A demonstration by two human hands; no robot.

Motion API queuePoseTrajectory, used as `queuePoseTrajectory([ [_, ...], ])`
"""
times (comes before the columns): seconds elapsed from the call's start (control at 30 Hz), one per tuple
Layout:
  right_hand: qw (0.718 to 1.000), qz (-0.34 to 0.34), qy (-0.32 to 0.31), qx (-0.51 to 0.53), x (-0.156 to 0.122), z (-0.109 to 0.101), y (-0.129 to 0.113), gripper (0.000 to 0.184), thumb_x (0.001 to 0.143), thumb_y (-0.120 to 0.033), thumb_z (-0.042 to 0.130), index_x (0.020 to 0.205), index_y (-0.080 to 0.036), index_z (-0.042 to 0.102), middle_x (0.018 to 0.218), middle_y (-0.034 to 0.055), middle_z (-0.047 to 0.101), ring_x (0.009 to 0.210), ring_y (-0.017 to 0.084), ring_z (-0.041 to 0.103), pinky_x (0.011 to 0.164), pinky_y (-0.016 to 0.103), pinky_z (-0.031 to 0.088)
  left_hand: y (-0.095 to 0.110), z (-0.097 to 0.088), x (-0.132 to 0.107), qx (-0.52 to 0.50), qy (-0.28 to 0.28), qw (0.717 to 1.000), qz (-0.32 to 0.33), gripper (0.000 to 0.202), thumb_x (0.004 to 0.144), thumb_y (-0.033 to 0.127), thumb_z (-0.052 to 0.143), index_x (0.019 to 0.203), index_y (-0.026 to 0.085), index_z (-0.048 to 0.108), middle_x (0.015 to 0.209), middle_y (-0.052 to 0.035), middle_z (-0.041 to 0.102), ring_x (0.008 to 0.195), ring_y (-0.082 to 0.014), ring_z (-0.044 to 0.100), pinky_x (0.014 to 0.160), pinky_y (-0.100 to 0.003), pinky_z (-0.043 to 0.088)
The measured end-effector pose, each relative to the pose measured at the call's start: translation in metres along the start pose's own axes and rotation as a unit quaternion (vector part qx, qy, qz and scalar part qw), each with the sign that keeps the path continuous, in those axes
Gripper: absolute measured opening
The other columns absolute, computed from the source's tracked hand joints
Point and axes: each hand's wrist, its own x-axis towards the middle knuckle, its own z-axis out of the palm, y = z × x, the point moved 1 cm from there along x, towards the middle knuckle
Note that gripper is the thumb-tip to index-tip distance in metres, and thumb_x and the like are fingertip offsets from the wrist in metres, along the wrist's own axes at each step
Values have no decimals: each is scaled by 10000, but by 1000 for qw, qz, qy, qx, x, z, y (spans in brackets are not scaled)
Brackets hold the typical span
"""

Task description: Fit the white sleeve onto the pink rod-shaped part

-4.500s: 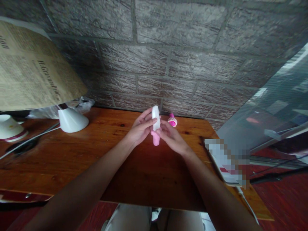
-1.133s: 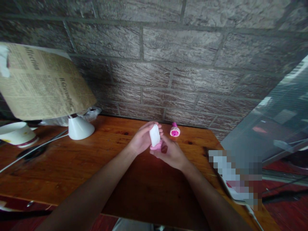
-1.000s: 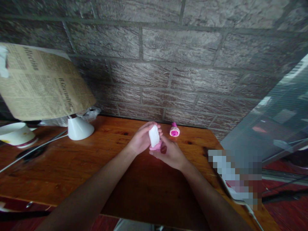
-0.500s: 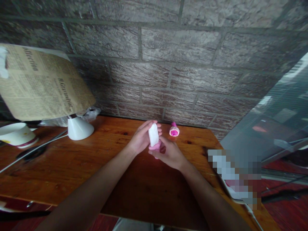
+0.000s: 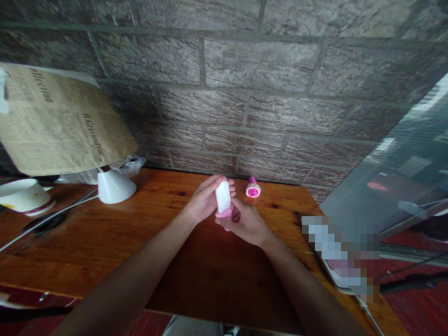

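Observation:
Both hands meet above the middle of a wooden table (image 5: 87,242). My left hand (image 5: 203,201) is closed around a small white piece (image 5: 222,196), which stands on a pink part (image 5: 224,214). My right hand (image 5: 245,223) is closed on that pink part from below and the right. The two parts touch; how they join is hidden by my fingers. A small pink and white cap-like object (image 5: 252,188) lies on the table just beyond my right hand, near the wall.
A brick wall (image 5: 245,93) runs along the table's far edge. A white lamp base (image 5: 115,187) with a newspaper-print shade (image 5: 59,126) stands at the left, with a white bowl (image 5: 24,196) and cables beside it. A blurred flat item (image 5: 343,256) lies at the right edge.
Since 4.5 s ago the white piece shows shorter and sits lower on the pink part, and my view has tilted up slightly. Over the last second both hands barely move.

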Motion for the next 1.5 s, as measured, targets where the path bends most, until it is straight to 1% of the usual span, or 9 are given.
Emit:
queuePoseTrajectory([
  [0.13,1000,-6,1,2,0,0,1,354,790,-467,712,988,-195,600,839,36,697,663,152,635,613,262,482,0,1,1,-7,6,1000,-1,133,753,238,744,822,154,666,841,-30,710,752,-163,675,802,-347,557],
  [0.27,1000,-10,0,4,0,1,1,366,787,-464,717,1007,-197,597,850,37,699,666,151,635,615,261,483,0,2,1,-14,7,1000,-2,160,743,235,736,865,155,672,813,-19,693,739,-152,661,769,-323,554],
  [0.43,1000,-9,-5,10,0,0,-1,325,797,-450,711,978,-201,606,871,35,707,673,148,641,622,258,485,2,2,1,-11,14,1000,0,144,719,223,751,794,148,654,798,-16,683,725,-150,653,731,-304,540],
  [0.7,1000,-8,-3,7,1,1,-1,320,793,-447,715,963,-198,607,837,28,704,664,145,636,613,253,480,3,2,3,-7,50,999,6,154,688,215,745,796,136,669,759,-11,671,681,-143,637,695,-284,520],
  [0.9,1000,-9,-3,4,0,0,-3,323,791,-437,718,973,-195,606,839,27,701,666,145,636,612,253,480,1,2,0,-14,30,999,-11,182,697,257,723,822,133,682,773,-25,680,714,-151,642,733,-296,526],
  [1.07,1000,-21,8,-10,0,-1,-3,342,779,-450,725,973,-195,605,818,17,692,647,139,623,617,254,475,0,2,-1,-10,9,1000,0,198,677,240,728,853,163,680,815,-21,702,743,-166,656,745,-314,533],
  [1.2,1000,-14,8,-7,0,-2,-5,333,777,-443,727,962,-194,606,810,18,694,653,142,628,621,259,475,-1,2,-1,-3,15,1000,4,165,689,215,740,821,185,646,822,-16,708,739,-165,663,737,-315,533],
  [1.37,1000,-9,-3,1,0,-3,-8,288,788,-403,723,960,-197,620,791,14,699,662,148,637,634,263,486,-1,1,0,13,19,1000,10,158,723,207,739,800,185,603,850,-18,708,765,-161,676,806,-335,532],
  [1.5,1000,-2,-1,3,0,-3,-8,303,779,-397,731,970,-192,616,783,15,698,659,151,634,632,266,489,-2,1,1,15,24,1000,12,151,730,216,739,797,179,608,852,-24,715,756,-163,681,813,-341,537],
])
